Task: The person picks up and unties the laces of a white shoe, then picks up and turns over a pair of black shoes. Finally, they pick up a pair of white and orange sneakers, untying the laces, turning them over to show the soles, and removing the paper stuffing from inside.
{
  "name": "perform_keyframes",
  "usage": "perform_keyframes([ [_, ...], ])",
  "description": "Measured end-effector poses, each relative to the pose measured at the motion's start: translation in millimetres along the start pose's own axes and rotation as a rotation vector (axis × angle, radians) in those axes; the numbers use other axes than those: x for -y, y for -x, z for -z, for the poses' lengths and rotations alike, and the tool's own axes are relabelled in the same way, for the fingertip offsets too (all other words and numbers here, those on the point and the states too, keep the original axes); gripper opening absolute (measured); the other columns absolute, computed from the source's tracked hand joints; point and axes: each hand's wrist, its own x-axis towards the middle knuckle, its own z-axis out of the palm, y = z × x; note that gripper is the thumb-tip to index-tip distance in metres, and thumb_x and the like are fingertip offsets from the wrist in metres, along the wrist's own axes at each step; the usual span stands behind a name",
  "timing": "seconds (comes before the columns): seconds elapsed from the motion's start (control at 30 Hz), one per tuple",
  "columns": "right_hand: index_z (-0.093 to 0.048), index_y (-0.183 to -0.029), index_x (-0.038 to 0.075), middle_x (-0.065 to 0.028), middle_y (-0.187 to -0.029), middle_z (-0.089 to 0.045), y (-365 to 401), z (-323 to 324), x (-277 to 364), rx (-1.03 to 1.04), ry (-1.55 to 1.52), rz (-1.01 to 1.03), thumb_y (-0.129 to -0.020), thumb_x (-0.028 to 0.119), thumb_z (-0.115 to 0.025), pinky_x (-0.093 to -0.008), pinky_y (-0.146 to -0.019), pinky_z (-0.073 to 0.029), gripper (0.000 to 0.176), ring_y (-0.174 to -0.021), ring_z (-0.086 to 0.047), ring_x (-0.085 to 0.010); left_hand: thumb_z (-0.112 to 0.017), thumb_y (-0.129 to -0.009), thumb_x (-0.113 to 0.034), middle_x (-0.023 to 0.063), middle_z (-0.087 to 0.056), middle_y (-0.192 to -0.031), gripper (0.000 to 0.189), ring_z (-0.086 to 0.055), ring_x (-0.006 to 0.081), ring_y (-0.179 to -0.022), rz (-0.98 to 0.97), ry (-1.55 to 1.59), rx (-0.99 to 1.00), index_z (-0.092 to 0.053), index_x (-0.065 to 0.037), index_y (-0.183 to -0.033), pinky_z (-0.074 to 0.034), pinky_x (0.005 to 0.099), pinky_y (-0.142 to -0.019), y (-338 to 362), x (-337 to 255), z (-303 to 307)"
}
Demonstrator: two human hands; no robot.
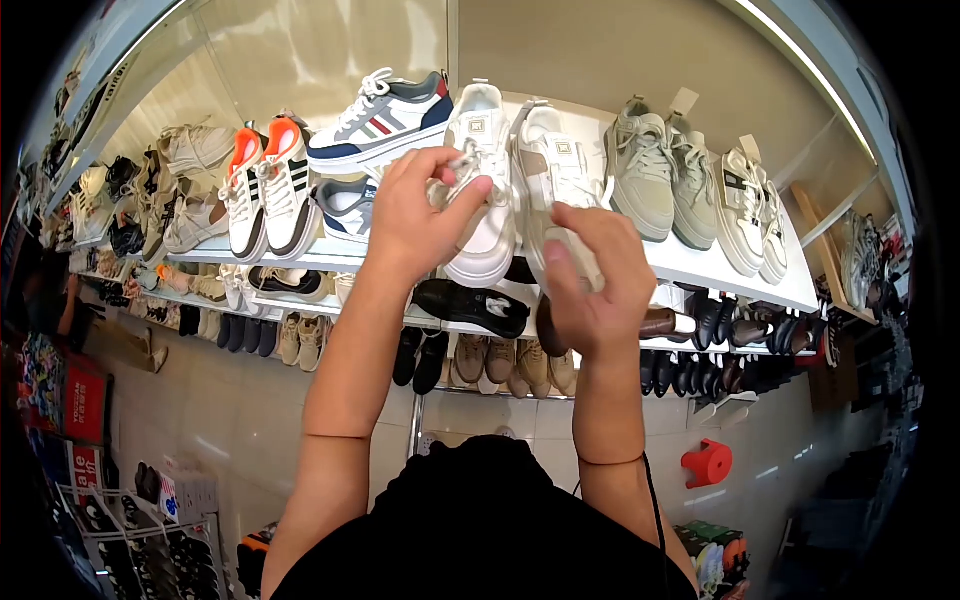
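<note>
Laces (486, 163), thin and white, are crossing the front of the left white shoe (488, 250). That shoe is sitting on the pale, flat shelf (665, 264), its round toe poking past the edge. The left hand (468, 173) is touching the laces. Its grip is curling around them, but I cannot tell if it is pinching. The right hand (561, 232) is looking blurry over the right white shoe (537, 180), and its grip is standing apart. The right white shoe is showing a tan patch, and both are wearing little square badges. Grey-green shoes (642, 178) with soft-looking sides are resting on the right. A striped sneaker (400, 108) is showing a thick white sole on the left. A shiny black shoe (470, 306) is lying lower down.
</note>
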Motion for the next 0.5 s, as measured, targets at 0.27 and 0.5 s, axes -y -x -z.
perform_keyframes([
  [0.27, -0.068, -0.126, -0.005, 0.0056, -0.068, -0.054, 16.5, 19.0, -113.2, 0.213, -0.382, -0.900, -0.093, 0.008, -0.072, -0.0215, -0.053, -0.038, 0.036, -0.059, -0.047, -0.0022, -0.076, -0.084, -0.012, 0.0019, -0.064, -0.088, 0.045, -0.062, 0.0270, -0.085, -0.400, -0.425, 0.064, -0.071, -0.022, -0.128, -0.050, 0.0429, -0.087, -2.3, -50.3, -41.3],
  [0.5, -0.067, -0.102, -0.002, 0.0057, -0.073, -0.059, 19.8, 6.5, -130.4, 0.166, -0.611, -0.851, -0.097, 0.010, -0.069, -0.0198, -0.053, -0.038, 0.012, -0.061, -0.047, -0.0012, -0.064, -0.093, -0.013, 0.0127, -0.071, -0.077, 0.011, -0.069, 0.0337, -0.071, -0.286, -0.277, 0.006, -0.069, -0.010, -0.102, -0.045, 0.0551, -0.105, -3.1, -40.9, -78.6],
])
